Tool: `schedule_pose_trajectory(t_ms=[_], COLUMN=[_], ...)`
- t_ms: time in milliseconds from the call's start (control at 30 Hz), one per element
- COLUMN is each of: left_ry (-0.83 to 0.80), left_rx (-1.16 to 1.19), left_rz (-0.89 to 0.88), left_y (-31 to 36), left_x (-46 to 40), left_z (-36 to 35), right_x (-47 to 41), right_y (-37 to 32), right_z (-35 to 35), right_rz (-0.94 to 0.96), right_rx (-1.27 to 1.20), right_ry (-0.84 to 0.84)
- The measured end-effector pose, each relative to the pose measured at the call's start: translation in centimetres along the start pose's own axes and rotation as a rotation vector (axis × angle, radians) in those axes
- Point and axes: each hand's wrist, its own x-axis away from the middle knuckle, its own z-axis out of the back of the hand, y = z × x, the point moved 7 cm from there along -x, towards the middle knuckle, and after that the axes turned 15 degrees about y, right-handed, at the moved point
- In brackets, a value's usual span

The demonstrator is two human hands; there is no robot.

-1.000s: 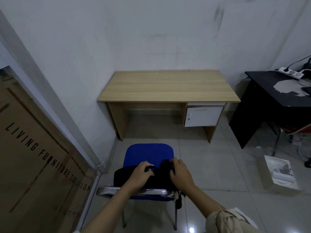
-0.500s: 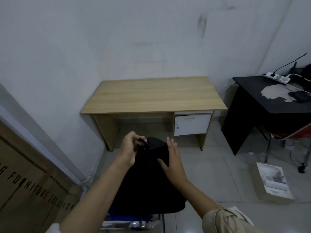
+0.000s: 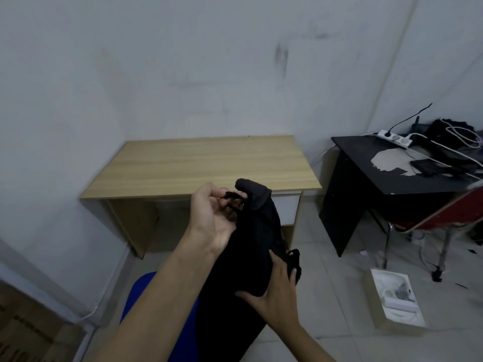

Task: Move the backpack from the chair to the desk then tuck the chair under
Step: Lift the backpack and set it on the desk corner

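Observation:
The black backpack [image 3: 251, 246] hangs in the air above the blue chair seat [image 3: 138, 296], in front of the light wooden desk [image 3: 203, 163]. My left hand [image 3: 213, 215] is closed on the thin strap loop at the backpack's top. My right hand [image 3: 277, 291] presses against the bag's lower right side, fingers spread on the fabric. The bag's bottom and most of the chair are hidden behind my arms.
A white drawer [image 3: 286, 205] sits under the desk's right side. A black desk [image 3: 397, 171] with a power strip [image 3: 394, 137] and cables stands at the right, a red chair [image 3: 444, 218] beside it. An open cardboard box [image 3: 394, 299] lies on the floor.
The backpack has gone from lying on the chair seat to hanging upright in the air, nearer the desk. My left hand took the top strap; my right hand slid down to the bag's side.

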Motion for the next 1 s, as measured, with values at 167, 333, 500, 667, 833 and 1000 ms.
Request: schedule_pose_trajectory(t_ms=[167, 333, 500, 667, 833, 1000], left_ry=[-0.106, -0.080, 0.095, 0.259, 0.334, 0.354], left_rx=[-0.033, -0.005, 0.006, -0.318, -0.443, -0.436], left_rz=[0.015, -0.019, -0.152, -0.376, -0.272, -0.205], left_y=[-2.6, -3.1, -0.8, 0.6, -0.6, -1.1], left_x=[-0.9, -3.2, -7.6, -11.5, -17.0, -23.4], left_z=[-5.3, -7.7, -6.7, -2.6, 1.0, 0.4], right_x=[-5.7, -7.6, -9.9, -12.6, -16.9, -22.8], right_y=[-1.2, -1.1, -1.4, 0.0, 1.7, 1.8], right_z=[0.8, -0.1, -0.4, -0.9, -1.6, -3.8], right_rz=[0.159, 0.080, 0.138, 0.110, 0.076, 0.055], right_rx=[0.047, -0.169, -0.116, -0.077, -0.077, -0.110], right_ry=[-0.112, -0.190, -0.225, -0.307, -0.306, -0.262])
